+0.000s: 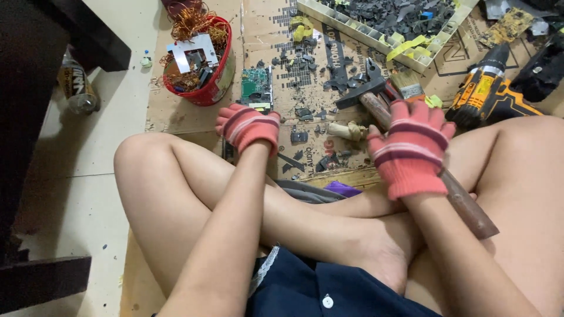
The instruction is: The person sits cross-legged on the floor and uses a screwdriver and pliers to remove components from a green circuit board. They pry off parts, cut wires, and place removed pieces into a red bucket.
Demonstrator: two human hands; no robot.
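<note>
Two knit-gloved hands: right [411,149] grips wooden-handled hammer [464,202].

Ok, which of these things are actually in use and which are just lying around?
In use: hammer under the right hand; green circuit board by the left hand.
Lying about: cordless drill, paintbrush, red tub of copper wire, bottle.

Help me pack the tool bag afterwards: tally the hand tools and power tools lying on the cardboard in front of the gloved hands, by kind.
Hammer: 1, its handle under the right hand
Paintbrush: 1
Cordless drill: 1
Total: 3
</note>
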